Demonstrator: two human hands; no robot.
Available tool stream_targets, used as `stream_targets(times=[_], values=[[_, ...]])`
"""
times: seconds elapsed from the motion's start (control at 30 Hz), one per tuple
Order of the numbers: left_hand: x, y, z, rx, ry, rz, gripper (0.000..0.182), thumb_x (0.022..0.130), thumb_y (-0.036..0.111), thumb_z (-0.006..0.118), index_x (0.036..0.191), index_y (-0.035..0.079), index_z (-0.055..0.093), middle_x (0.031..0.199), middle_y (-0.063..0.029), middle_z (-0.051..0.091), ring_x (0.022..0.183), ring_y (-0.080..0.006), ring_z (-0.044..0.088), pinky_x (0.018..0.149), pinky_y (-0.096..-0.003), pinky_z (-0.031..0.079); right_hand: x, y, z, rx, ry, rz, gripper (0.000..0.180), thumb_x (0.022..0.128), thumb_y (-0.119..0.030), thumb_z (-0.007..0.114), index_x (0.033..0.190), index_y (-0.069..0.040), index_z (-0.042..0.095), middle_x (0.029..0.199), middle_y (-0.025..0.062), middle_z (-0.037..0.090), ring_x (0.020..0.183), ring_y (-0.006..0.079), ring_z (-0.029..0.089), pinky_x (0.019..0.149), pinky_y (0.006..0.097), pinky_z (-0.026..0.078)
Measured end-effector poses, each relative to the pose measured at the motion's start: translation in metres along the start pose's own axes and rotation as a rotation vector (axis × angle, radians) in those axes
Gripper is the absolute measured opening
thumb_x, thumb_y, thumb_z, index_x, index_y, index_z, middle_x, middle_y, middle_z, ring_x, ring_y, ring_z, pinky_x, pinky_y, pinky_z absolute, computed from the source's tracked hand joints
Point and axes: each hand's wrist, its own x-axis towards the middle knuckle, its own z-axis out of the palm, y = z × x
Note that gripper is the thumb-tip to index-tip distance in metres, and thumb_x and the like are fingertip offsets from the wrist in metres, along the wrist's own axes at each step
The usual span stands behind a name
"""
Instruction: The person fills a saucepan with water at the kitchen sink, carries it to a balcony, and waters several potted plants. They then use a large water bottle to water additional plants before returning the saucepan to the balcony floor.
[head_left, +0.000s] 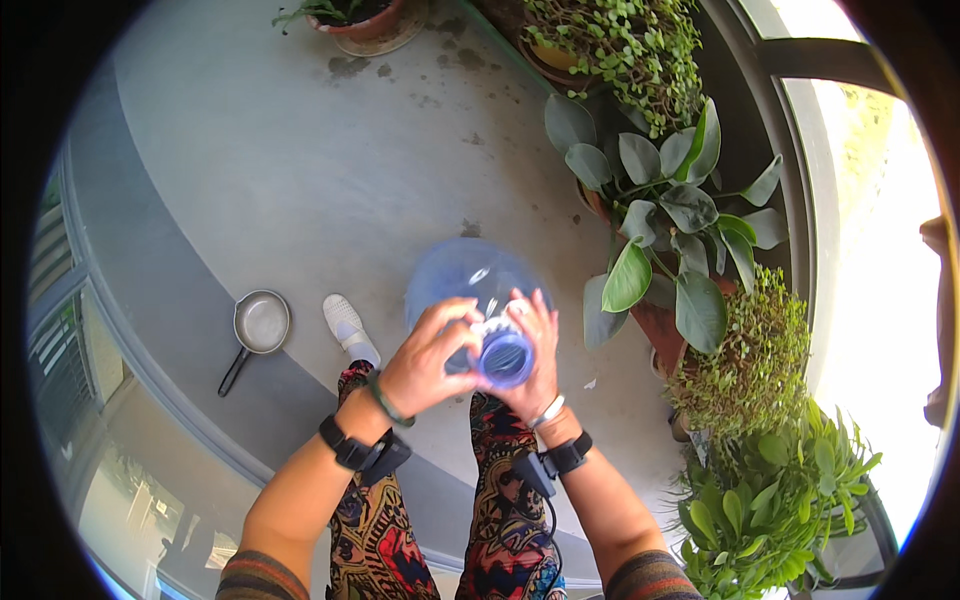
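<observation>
A large clear-blue plastic water jug (442, 274) stands before me, its round open mouth (505, 358) facing up at me. My right hand (538, 345) wraps the far right side of the neck, fingers pointing forward. From the left, my left hand (424, 352) reaches to the neck, thumb against its near side and fingers curled at a whitish strip (497, 324) around the collar. What that strip is, blur hides. The jug's base is hidden beneath its body and my hands.
A small metal saucepan (262, 322) with a black handle rests on the concrete floor (300, 165) at left. Potted plants (667, 202) line the right side by the window frame. Another pot (367, 26) sits on a saucer at the top. Glass panes (67, 352) edge the left.
</observation>
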Motion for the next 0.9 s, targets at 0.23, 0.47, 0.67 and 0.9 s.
stream_targets(times=[0.23, 0.47, 0.67, 0.9], values=[[0.047, -0.011, -0.005, -0.028, 0.133, 0.051, 0.038, 0.061, 0.014, 0.080, 0.087, 0.007, 0.053, 0.105, -0.0074, 0.058, 0.113, -0.0308, 0.050, 0.096, -0.0411, 0.040, 0.050, 0.016, -0.015, 0.022, -0.070, 0.050, 0.078, 0.057, -0.047, 0.081, 0.120, -0.012, 0.050, 0.133, 0.0077, 0.048, 0.135, 0.0329, 0.029, 0.108, 0.0542, 0.013], [0.067, -0.038, -0.034, -0.163, 0.019, 0.111, 0.032, 0.070, 0.016, 0.074, 0.096, 0.009, 0.055, 0.106, -0.0107, 0.055, 0.110, -0.0308, 0.050, 0.096, -0.0400, 0.039, 0.078, 0.003, -0.008, 0.070, -0.047, 0.142, 0.081, 0.053, -0.045, 0.081, 0.121, -0.013, 0.052, 0.130, 0.0078, 0.052, 0.132, 0.0344, 0.034, 0.108, 0.0552, 0.017], [0.003, -0.134, -0.049, -0.623, 0.463, -0.771, 0.043, 0.086, 0.043, 0.060, 0.114, 0.012, 0.056, 0.120, -0.0063, 0.054, 0.115, -0.0232, 0.047, 0.093, -0.0395, 0.041, 0.085, -0.004, -0.011, 0.250, -0.032, 0.225, 0.073, 0.058, -0.035, 0.083, 0.117, -0.006, 0.052, 0.131, 0.0142, 0.047, 0.130, 0.0319, 0.035, 0.109, 0.0411, 0.023], [-0.072, -0.249, 0.025, -0.892, 0.355, -1.521, 0.075, 0.083, 0.062, 0.053, 0.141, 0.017, 0.034, 0.143, -0.0039, 0.035, 0.129, -0.0230, 0.036, 0.094, -0.0503, 0.038, 0.123, 0.008, -0.024, 0.379, -0.106, 0.267, 0.081, 0.061, -0.038, 0.083, 0.124, -0.005, 0.045, 0.133, 0.0191, 0.043, 0.129, 0.0309, 0.037, 0.108, 0.0425, 0.026]])
